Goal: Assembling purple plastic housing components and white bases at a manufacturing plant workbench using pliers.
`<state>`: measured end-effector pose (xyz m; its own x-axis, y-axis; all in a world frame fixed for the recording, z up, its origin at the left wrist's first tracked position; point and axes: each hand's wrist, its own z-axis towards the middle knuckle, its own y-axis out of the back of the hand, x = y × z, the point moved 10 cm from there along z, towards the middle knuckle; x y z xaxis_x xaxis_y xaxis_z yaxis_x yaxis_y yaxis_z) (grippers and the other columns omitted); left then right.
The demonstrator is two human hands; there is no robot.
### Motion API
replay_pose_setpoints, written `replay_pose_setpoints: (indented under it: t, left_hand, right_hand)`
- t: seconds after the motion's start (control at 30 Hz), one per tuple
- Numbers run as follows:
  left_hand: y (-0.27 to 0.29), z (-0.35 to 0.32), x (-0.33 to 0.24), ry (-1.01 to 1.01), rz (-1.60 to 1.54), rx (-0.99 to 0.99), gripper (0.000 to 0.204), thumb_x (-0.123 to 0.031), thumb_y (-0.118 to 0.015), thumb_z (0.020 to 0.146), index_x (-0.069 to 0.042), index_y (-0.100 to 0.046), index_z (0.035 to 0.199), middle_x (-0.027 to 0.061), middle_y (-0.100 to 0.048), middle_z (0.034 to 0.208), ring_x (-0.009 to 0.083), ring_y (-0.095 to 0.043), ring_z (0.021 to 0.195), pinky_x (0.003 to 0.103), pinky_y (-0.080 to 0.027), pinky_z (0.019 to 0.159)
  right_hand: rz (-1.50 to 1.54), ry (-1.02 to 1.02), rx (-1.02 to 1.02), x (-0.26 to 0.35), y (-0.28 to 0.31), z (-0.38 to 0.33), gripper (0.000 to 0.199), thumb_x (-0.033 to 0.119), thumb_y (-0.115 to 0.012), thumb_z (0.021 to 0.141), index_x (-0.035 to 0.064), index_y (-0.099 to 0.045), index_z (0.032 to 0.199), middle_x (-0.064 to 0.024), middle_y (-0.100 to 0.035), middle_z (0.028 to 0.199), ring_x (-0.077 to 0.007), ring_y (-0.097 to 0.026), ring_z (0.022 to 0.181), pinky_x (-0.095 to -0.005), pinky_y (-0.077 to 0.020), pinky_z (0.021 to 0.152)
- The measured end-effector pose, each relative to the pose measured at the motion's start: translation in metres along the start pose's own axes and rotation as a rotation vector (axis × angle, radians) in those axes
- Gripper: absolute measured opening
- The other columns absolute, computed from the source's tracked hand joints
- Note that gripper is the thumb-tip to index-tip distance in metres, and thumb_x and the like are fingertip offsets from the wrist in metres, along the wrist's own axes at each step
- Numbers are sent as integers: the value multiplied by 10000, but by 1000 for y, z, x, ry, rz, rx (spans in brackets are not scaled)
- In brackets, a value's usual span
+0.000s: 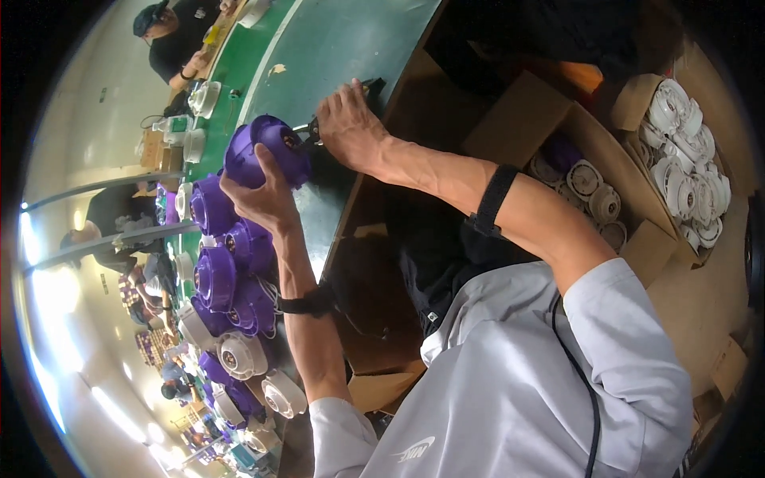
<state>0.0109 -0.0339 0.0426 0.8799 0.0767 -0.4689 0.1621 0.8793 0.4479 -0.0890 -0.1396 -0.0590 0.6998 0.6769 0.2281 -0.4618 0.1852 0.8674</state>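
Two hands: left (259, 195) grips purple housing (267, 151); right (347, 127) hides tool.

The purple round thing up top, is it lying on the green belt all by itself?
No, the left hand holds the purple round housing up off the green belt, while the right hand works a dark tool against it.

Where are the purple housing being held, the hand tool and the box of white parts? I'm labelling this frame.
purple housing (267, 151), head view, on its domed side.
hand tool (309, 130), head view, on its dark tip.
box of white parts (637, 99), head view, on its cardboard flap.
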Motion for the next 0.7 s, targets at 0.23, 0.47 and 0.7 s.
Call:
replay_pose_setpoints:
  t: [0.23,0.47,0.7]
  left_hand:
    - [-9,16,1,71,19,74,617,-433,-744,777,94,-582,1056,217,-668,935,301,-661,853,374,-525,785]
    - [-7,13,0,14,19,78,556,-381,-758,780,62,-583,1068,197,-679,935,297,-675,858,371,-523,801]
    - [-4,8,-4,-91,88,42,556,-395,-774,765,59,-589,1028,207,-674,915,296,-676,820,384,-538,766]
  right_hand:
    - [32,-145,-39,-7,10,-4,553,121,-542,821,-198,-375,1241,-416,-384,1262,-549,-344,1251,-700,-267,1003]
    - [20,-59,148,-6,2,-6,548,114,-464,896,-169,-310,1339,-414,-317,1362,-551,-274,1310,-717,-204,1025]
    - [115,-26,-50,-8,3,-12,518,107,-425,916,-90,-305,1381,-382,-326,1368,-526,-293,1309,-653,-216,1063]
